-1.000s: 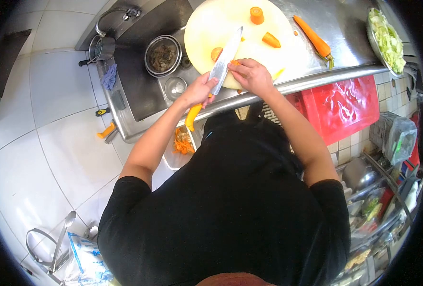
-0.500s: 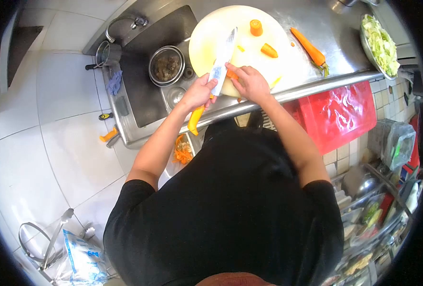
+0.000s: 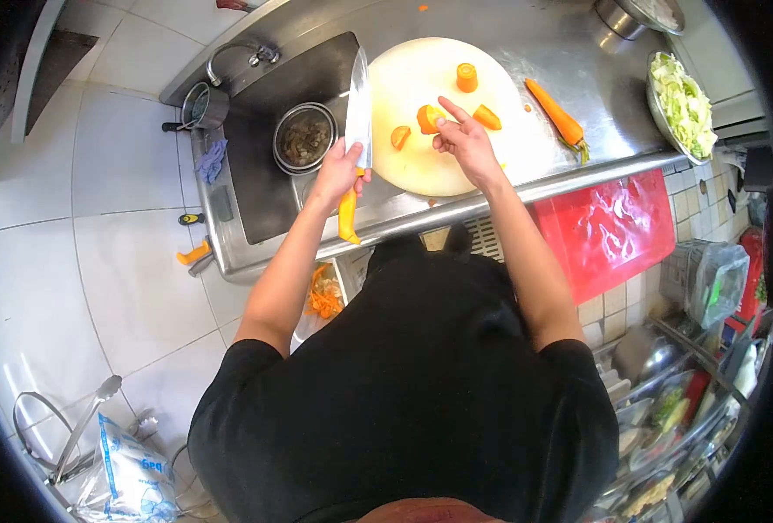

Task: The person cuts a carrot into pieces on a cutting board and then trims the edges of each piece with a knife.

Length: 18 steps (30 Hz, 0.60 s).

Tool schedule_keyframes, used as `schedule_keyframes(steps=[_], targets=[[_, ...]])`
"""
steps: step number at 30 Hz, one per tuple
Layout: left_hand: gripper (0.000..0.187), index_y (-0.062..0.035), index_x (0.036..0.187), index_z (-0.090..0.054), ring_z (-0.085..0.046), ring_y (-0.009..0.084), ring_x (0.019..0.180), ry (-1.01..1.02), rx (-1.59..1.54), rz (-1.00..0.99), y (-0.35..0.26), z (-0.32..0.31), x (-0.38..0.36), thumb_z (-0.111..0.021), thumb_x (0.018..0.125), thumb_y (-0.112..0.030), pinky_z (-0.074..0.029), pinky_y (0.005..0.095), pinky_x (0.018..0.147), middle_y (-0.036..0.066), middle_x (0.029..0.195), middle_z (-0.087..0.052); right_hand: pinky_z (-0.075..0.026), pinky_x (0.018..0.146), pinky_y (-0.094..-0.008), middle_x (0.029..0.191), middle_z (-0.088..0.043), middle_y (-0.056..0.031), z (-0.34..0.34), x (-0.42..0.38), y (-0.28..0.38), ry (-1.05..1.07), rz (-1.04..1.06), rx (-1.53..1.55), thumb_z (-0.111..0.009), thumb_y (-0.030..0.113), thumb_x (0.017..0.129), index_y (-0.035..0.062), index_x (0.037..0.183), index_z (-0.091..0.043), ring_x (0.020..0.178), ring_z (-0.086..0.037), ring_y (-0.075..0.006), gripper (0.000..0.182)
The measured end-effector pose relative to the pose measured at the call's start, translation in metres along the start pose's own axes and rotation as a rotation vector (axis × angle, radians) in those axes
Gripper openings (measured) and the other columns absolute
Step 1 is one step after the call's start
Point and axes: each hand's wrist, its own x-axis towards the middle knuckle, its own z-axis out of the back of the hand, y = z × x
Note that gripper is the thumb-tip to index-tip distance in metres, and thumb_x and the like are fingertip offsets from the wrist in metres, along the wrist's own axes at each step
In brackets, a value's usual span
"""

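Note:
My left hand (image 3: 337, 179) is closed round the yellow handle of a kitchen knife (image 3: 359, 105). Its broad blade points away from me, along the left edge of a round white cutting board (image 3: 421, 179). Over the board, my right hand (image 3: 468, 150) has its index finger stretched out and the other fingers partly curled. Right by its thumb lies a cut carrot chunk (image 3: 427, 119). A smaller carrot piece (image 3: 400, 137) rests to the left, another carrot piece (image 3: 487, 117) to the right, and a thick carrot stub (image 3: 466, 78) stands farther back.
A whole carrot (image 3: 555, 113) lies on the steel counter right of the board. Beyond it stands a bowl of chopped cabbage (image 3: 683, 105). The sink (image 3: 255, 192) at left holds a metal bowl (image 3: 305, 138). Below the counter edge are a red plastic lid (image 3: 609, 231) and a peelings bin (image 3: 325, 296).
My left hand has drawn the knife left, off the carrot, to the board's edge. My right hand has shifted right, its fingers opening off the carrot, and cut pieces now lie apart.

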Motion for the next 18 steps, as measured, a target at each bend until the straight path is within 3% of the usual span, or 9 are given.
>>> schedule_keyframes(steps=[6,11,14,16,18], targets=[[0.027,-0.0088,0.127,-0.054,-0.051,0.0135,0.045,-0.022,0.374,0.114,0.038,0.005,0.01,-0.047,0.112,-0.031,-0.045,0.0307,0.041,0.007,0.069,-0.061,-0.051,0.082,-0.0251,0.098,-0.068,-0.0037,-0.021,-0.022,0.031,0.001,0.234,-0.103,-0.074,0.014,0.1,0.0012,0.142,-0.056,0.086,-0.06,-0.0088,0.048],[0.03,-0.0081,0.13,-0.053,-0.054,0.0146,0.048,-0.011,0.363,0.097,0.039,0.007,0.007,-0.047,0.112,-0.031,-0.045,0.0309,0.041,0.008,0.073,-0.06,-0.051,0.083,-0.0252,0.103,-0.069,-0.0023,-0.042,-0.042,0.05,-0.013,0.446,-0.164,-0.077,0.01,0.096,0.0029,0.131,-0.063,0.09,-0.062,-0.0082,0.038],[0.029,-0.0077,0.129,-0.054,-0.056,0.0148,0.049,-0.026,0.324,0.078,0.045,0.008,0.012,-0.048,0.112,-0.03,-0.045,0.0311,0.04,0.007,0.073,-0.061,-0.052,0.082,-0.026,0.103,-0.071,-0.0026,-0.045,-0.052,0.061,-0.007,0.552,-0.418,-0.078,0.012,0.095,0.003,0.126,-0.066,0.091,-0.063,-0.0088,0.035],[0.027,-0.0069,0.123,-0.057,-0.057,0.0158,0.048,-0.067,0.232,0.035,0.045,0.002,0.005,-0.049,0.111,-0.029,-0.046,0.0333,0.04,0.007,0.07,-0.061,-0.053,0.082,-0.03,0.103,-0.072,-0.0059,-0.044,-0.055,0.06,-0.016,0.568,-0.581,-0.078,0.013,0.093,0.0036,0.122,-0.067,0.091,-0.066,-0.0138,0.032],[0.028,-0.0079,0.13,-0.054,-0.058,0.0133,0.052,-0.038,0.142,-0.028,0.036,-0.006,-0.011,-0.05,0.112,-0.029,-0.044,0.0291,0.039,0.006,0.077,-0.062,-0.054,0.083,-0.0343,0.103,-0.072,-0.0093,-0.038,-0.056,0.05,-0.052,0.58,-0.754,-0.078,0.013,0.092,0.0043,0.118,-0.069,0.093,-0.068,-0.0199,0.029]])
